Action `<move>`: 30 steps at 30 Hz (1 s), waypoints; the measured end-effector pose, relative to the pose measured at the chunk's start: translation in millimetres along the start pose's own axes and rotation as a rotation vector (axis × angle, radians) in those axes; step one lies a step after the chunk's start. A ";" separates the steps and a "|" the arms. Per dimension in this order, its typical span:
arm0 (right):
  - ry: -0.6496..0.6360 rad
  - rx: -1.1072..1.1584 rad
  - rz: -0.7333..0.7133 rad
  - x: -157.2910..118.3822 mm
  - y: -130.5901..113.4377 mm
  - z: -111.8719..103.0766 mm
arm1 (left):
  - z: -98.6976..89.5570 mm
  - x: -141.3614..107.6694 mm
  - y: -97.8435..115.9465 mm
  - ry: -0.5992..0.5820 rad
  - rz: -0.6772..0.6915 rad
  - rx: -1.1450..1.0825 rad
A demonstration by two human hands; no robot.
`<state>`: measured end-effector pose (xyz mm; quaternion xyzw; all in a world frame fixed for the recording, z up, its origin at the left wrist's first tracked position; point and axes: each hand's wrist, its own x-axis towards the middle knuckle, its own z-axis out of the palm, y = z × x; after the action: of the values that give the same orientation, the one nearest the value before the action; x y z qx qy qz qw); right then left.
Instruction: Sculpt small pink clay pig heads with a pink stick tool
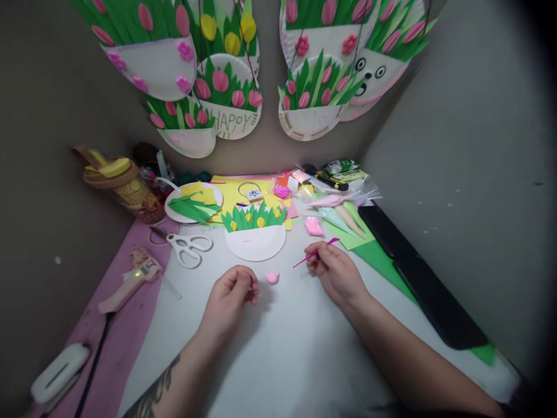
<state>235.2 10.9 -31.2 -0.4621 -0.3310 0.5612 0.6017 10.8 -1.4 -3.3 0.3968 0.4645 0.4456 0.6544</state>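
My right hand (333, 270) pinches a thin magenta modelling tool (311, 255), its narrow tip pointing down and left over the white table. Between the hands lies a small lump of pink clay (272, 278), touched by neither. Close to its left, my left hand (232, 290) is curled, fingers bent toward the thumb; whether anything is inside them is hidden. Beyond the clay sits a half paper plate (255, 244) with green paper grass and small yellow flowers along its top. A packet of pink clay (314, 227) rests just past my right hand.
White scissors (188, 248) and a pink glue gun (133, 281) with a lit green light lie left. A plate of paper scraps (194, 203), a tumbler (126, 186) and piping-shaped clay bags (342, 212) stand further back. A black folded object (418, 273) lines the right. Paper-plate crafts (156, 69) hang above.
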 end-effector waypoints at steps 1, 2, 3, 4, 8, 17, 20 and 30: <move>0.002 -0.002 0.006 -0.2 0.2 -0.3 | 0.1 0.0 -0.7 -0.010 -0.013 -0.009; 0.005 -0.008 0.007 -0.2 0.7 -0.9 | 0.2 0.0 -1.5 -0.020 -0.024 -0.014; 0.008 -0.016 0.004 -0.1 1.3 -1.6 | 0.3 0.0 -2.2 -0.027 -0.031 -0.014; 0.012 -0.024 0.000 0.1 2.0 -2.3 | 0.4 0.1 -2.8 -0.030 -0.032 -0.010; 0.011 -0.026 -0.021 -1.2 2.2 -0.9 | 1.0 0.2 -2.7 -0.013 -0.003 -0.002; -0.283 -0.163 -0.081 -26.6 9.6 9.1 | 9.0 -2.4 -1.7 -0.075 -0.148 -0.016; -0.304 -0.240 -0.135 -28.8 11.5 9.4 | 12.9 -6.3 -2.4 -0.088 -0.250 -0.155; -0.456 -0.420 -0.397 -36.3 -8.1 24.0 | 10.1 -7.3 -2.4 -0.174 -0.165 0.280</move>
<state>210.7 -19.8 -10.8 -0.3655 -0.6478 0.4417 0.5016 19.7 -10.1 -1.1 0.4818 0.4945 0.2853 0.6647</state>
